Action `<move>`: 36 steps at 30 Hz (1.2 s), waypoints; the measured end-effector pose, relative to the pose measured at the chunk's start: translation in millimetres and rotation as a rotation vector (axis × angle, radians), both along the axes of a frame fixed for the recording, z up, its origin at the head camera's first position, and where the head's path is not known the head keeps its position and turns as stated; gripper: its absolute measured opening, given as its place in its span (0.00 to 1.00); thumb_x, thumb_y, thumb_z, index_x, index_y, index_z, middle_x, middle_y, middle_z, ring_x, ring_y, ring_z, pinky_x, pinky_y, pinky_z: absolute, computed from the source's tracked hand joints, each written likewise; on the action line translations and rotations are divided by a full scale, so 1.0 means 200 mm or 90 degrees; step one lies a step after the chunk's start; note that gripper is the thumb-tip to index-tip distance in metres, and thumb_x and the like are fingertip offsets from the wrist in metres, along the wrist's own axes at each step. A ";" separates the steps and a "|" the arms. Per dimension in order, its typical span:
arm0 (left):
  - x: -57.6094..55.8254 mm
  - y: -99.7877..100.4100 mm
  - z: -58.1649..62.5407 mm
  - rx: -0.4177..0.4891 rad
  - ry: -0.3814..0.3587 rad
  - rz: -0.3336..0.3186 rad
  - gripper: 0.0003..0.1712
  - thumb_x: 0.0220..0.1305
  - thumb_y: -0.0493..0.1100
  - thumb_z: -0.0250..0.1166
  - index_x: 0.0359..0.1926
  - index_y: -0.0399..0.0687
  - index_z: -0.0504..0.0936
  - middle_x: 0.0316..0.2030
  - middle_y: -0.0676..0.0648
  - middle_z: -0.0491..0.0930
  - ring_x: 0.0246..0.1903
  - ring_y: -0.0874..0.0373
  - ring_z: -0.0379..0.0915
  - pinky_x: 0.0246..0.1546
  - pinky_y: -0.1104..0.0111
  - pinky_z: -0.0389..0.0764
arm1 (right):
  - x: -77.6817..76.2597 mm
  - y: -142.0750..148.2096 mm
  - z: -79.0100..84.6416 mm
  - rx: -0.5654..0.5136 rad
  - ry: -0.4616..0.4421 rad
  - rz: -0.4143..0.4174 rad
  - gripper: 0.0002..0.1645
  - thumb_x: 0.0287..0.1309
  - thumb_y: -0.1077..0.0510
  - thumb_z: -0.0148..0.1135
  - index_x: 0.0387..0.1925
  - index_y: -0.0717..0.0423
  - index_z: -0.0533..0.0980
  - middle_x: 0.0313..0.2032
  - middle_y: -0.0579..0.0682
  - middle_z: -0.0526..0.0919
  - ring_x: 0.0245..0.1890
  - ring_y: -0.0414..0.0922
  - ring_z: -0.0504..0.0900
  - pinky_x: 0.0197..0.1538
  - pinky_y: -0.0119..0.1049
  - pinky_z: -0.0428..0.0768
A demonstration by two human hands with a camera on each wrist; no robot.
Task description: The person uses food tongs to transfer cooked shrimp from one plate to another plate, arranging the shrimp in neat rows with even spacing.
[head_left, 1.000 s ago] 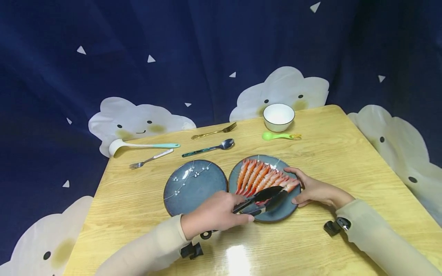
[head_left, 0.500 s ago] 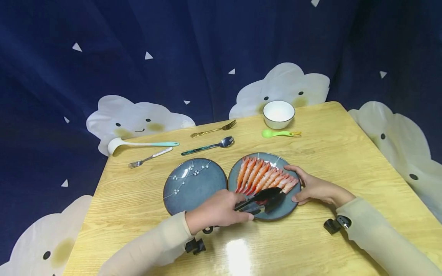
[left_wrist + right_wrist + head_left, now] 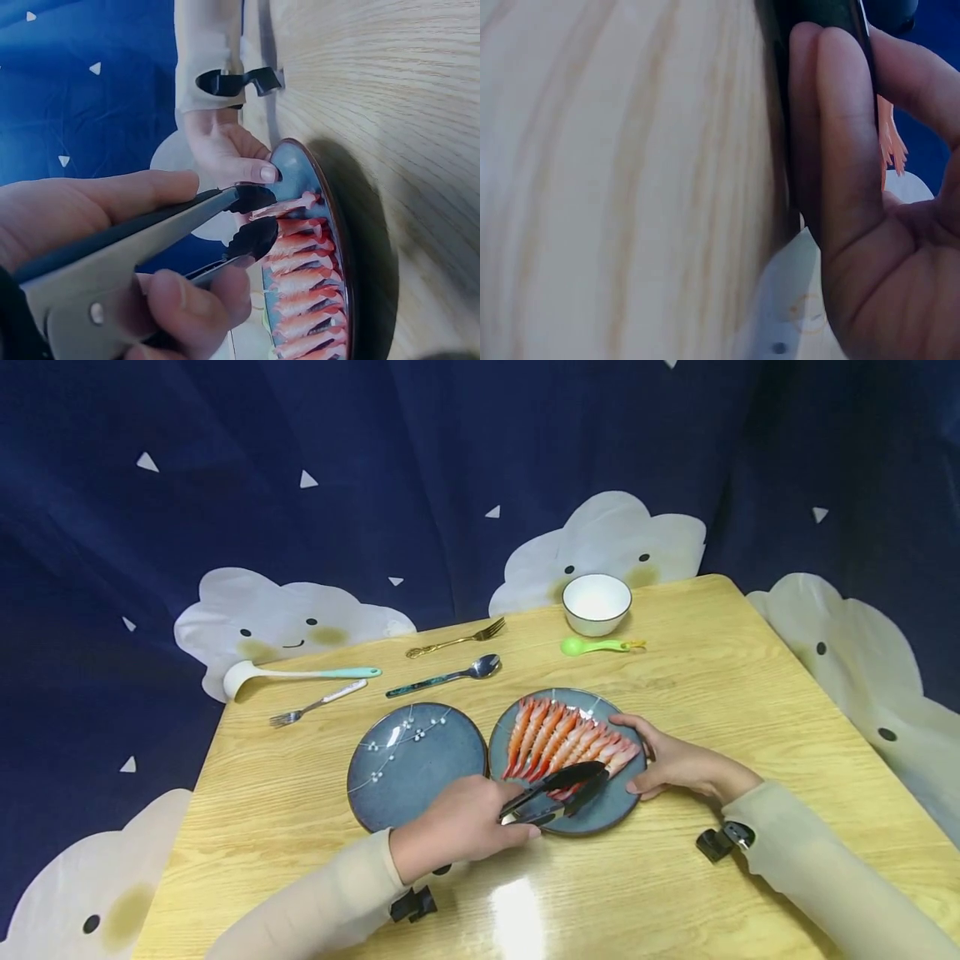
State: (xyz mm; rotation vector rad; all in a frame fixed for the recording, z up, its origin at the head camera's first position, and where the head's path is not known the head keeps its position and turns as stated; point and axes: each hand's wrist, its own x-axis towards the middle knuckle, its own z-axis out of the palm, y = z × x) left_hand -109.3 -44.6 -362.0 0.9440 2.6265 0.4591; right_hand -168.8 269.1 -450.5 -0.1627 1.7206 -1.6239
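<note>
In the head view my left hand [image 3: 468, 818] holds black-and-metal tongs [image 3: 566, 779] over the right-hand blue plate [image 3: 611, 806]. A row of orange-and-white shrimp [image 3: 551, 739] lies on that plate. The tongs' dark tips stand parted close to the endmost shrimp [image 3: 289, 207], seen in the left wrist view. My right hand [image 3: 678, 766] grips the plate's right rim. Its fingers [image 3: 847, 112] press under the plate in the right wrist view, with the thumb side over the top. The second blue plate [image 3: 412, 777], with white blossoms, sits beside it, partly behind my left hand.
Farther back lie a white ladle [image 3: 300, 674] with a mint handle, a white-handled fork [image 3: 318, 703], a gold fork [image 3: 457, 639] and a spoon [image 3: 446, 677]. A white bowl [image 3: 597, 606] stands behind a green spoon [image 3: 596, 646]. A dark cloud-print curtain [image 3: 450, 443] hangs behind the table.
The head view shifts slightly. The tongs' arms draw a little closer together above the plate's right end. My right hand keeps its grip on the rim.
</note>
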 end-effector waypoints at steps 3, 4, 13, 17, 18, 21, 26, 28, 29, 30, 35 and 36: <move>0.00 0.00 0.00 -0.006 -0.002 0.011 0.33 0.53 0.64 0.55 0.53 0.48 0.72 0.35 0.51 0.80 0.34 0.60 0.75 0.33 0.68 0.73 | 0.00 0.00 0.00 -0.003 0.001 0.006 0.61 0.39 0.70 0.66 0.64 0.39 0.36 0.61 0.61 0.33 0.38 0.55 0.75 0.34 0.51 0.74; -0.01 0.00 -0.01 -0.006 -0.003 0.015 0.33 0.52 0.64 0.55 0.53 0.49 0.72 0.33 0.51 0.80 0.34 0.60 0.75 0.32 0.68 0.73 | 0.00 0.00 0.00 -0.003 0.001 0.006 0.61 0.39 0.70 0.66 0.64 0.39 0.36 0.61 0.62 0.33 0.38 0.55 0.75 0.34 0.51 0.74; -0.01 -0.08 0.04 0.115 -0.005 0.100 0.42 0.46 0.69 0.56 0.54 0.44 0.70 0.06 0.60 0.56 0.07 0.69 0.53 0.11 0.73 0.62 | -0.01 -0.01 0.01 0.003 0.000 0.009 0.62 0.39 0.70 0.66 0.64 0.39 0.36 0.60 0.64 0.38 0.37 0.55 0.76 0.34 0.51 0.74; -0.01 -0.21 0.08 0.142 0.031 0.225 0.49 0.39 0.75 0.56 0.55 0.46 0.69 0.06 0.60 0.59 0.05 0.68 0.52 0.09 0.71 0.61 | -0.01 -0.02 0.01 0.008 0.002 0.010 0.62 0.38 0.69 0.66 0.64 0.39 0.36 0.60 0.65 0.39 0.36 0.55 0.76 0.34 0.50 0.75; -0.01 -0.25 0.07 0.142 0.041 0.261 0.50 0.37 0.76 0.55 0.55 0.47 0.70 0.06 0.59 0.61 0.07 0.67 0.55 0.10 0.70 0.61 | -0.01 -0.02 0.01 0.013 0.002 0.009 0.62 0.38 0.69 0.66 0.64 0.39 0.36 0.60 0.64 0.38 0.37 0.54 0.75 0.34 0.50 0.75; -0.02 -0.38 0.06 0.137 0.064 0.362 0.52 0.34 0.78 0.54 0.55 0.47 0.70 0.11 0.56 0.67 0.12 0.63 0.61 0.14 0.69 0.64 | -0.01 -0.01 0.01 0.022 0.001 0.004 0.61 0.38 0.69 0.66 0.64 0.39 0.37 0.60 0.63 0.35 0.37 0.54 0.75 0.34 0.50 0.75; -0.01 -0.63 0.01 0.043 0.121 0.513 0.61 0.33 0.81 0.51 0.63 0.47 0.55 0.17 0.51 0.72 0.19 0.56 0.68 0.19 0.65 0.66 | -0.01 -0.01 0.00 0.022 0.011 0.005 0.61 0.40 0.69 0.66 0.64 0.38 0.36 0.60 0.64 0.34 0.37 0.54 0.75 0.35 0.50 0.74; -0.01 -0.73 -0.02 -0.004 0.136 0.559 0.64 0.33 0.81 0.49 0.66 0.47 0.46 0.15 0.49 0.71 0.18 0.54 0.67 0.18 0.63 0.64 | 0.00 0.00 0.00 0.023 0.014 0.005 0.61 0.40 0.69 0.65 0.64 0.38 0.35 0.60 0.64 0.35 0.37 0.54 0.75 0.35 0.50 0.74; 0.00 -0.77 -0.04 -0.024 0.136 0.579 0.66 0.34 0.82 0.48 0.66 0.47 0.42 0.13 0.48 0.70 0.15 0.53 0.66 0.16 0.63 0.63 | 0.00 0.01 -0.01 0.024 0.013 0.006 0.62 0.39 0.69 0.65 0.64 0.38 0.35 0.59 0.64 0.35 0.37 0.54 0.75 0.35 0.50 0.75; 0.00 -0.82 -0.06 -0.038 0.135 0.598 0.66 0.34 0.82 0.47 0.66 0.47 0.39 0.12 0.48 0.69 0.14 0.53 0.65 0.14 0.63 0.62 | 0.00 0.01 -0.01 0.023 0.013 0.009 0.62 0.40 0.69 0.65 0.64 0.38 0.35 0.59 0.64 0.36 0.36 0.55 0.75 0.34 0.50 0.75; 0.03 -1.02 -0.16 -0.074 0.131 0.676 0.67 0.34 0.82 0.47 0.66 0.49 0.32 0.12 0.45 0.69 0.12 0.52 0.64 0.11 0.63 0.59 | -0.01 0.00 -0.02 0.011 0.010 0.022 0.62 0.40 0.71 0.65 0.64 0.39 0.35 0.58 0.65 0.38 0.35 0.55 0.76 0.33 0.50 0.75; 0.04 -1.06 -0.18 -0.074 0.130 0.688 0.67 0.35 0.82 0.47 0.66 0.49 0.32 0.12 0.44 0.69 0.12 0.51 0.64 0.10 0.63 0.59 | -0.01 -0.01 -0.02 0.011 0.009 0.024 0.62 0.40 0.71 0.65 0.64 0.39 0.34 0.58 0.65 0.38 0.35 0.55 0.76 0.32 0.49 0.75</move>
